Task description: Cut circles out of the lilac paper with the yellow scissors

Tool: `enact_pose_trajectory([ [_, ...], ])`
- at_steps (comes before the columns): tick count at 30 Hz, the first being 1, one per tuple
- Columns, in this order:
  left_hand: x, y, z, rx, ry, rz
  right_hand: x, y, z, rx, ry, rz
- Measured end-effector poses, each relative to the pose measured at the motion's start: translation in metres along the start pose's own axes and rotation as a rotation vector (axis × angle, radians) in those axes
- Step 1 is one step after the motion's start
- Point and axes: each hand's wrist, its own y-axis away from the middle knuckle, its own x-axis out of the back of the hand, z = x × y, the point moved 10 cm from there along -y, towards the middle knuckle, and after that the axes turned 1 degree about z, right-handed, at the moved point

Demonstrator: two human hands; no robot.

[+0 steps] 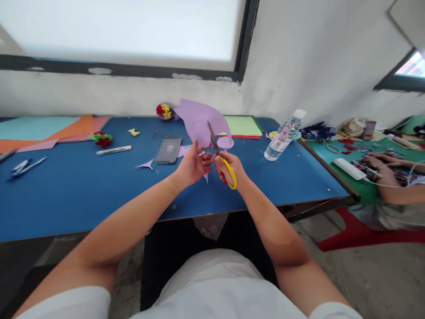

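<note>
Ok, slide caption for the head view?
Right hand holds yellow-handled scissors at a purple paper sheet above a blue table.

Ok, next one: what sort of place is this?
Probably a craft workshop or classroom: the right hand holds yellow-handled scissors at a purple sheet, coloured paper lies on the blue table, and another person's arm rests at a neighbouring green table.

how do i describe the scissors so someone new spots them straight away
Start at the long blue table and find the person's right hand above it. It grips the scissors, their blades pointing away from the person, over the purple paper. A bright yellow handle and narrow dark blades set them apart from that paper and the gray phone.
</note>
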Motion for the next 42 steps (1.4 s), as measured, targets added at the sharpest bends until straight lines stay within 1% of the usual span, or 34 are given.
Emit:
enact_pose_trajectory([
  [4,0.0,0.002,0.019,-0.123,0.053,-0.035,0.002,0.0,0.0,0.009,0.041,0.017],
  [6,-0.001,0.005,0.026,-0.162,0.062,-0.057,0.002,0.0,-0.001,0.019,0.057,0.015],
  [10,-0.007,0.008,0.026,-0.161,0.008,-0.073,-0.002,0.001,-0.003,0.025,0.076,-0.012],
  [12,-0.01,0.009,0.028,-0.199,-0.021,-0.07,-0.004,0.002,-0.003,0.02,0.082,-0.029],
  [16,-0.007,0.007,0.036,-0.346,-0.119,-0.044,-0.004,0.003,0.007,-0.01,0.038,-0.051],
  [20,0.006,0.01,0.051,-0.552,-0.296,0.038,-0.002,0.003,0.017,-0.017,0.008,-0.067],
  [22,0.01,0.012,0.056,-0.609,-0.378,0.074,0.0,0.003,0.018,-0.01,0.014,-0.058],
  [27,0.008,0.017,0.06,-0.644,-0.523,0.075,0.001,0.003,0.02,-0.019,0.002,-0.062],
  [31,0.003,0.017,0.059,-0.622,-0.579,0.042,0.004,0.001,0.024,-0.017,-0.003,-0.048],
  [38,0.008,0.016,0.056,-0.598,-0.593,0.056,0.005,0.001,0.026,-0.01,0.009,-0.04],
  [42,0.01,0.017,0.055,-0.614,-0.537,0.059,0.004,0.002,0.023,-0.022,0.036,-0.034],
])
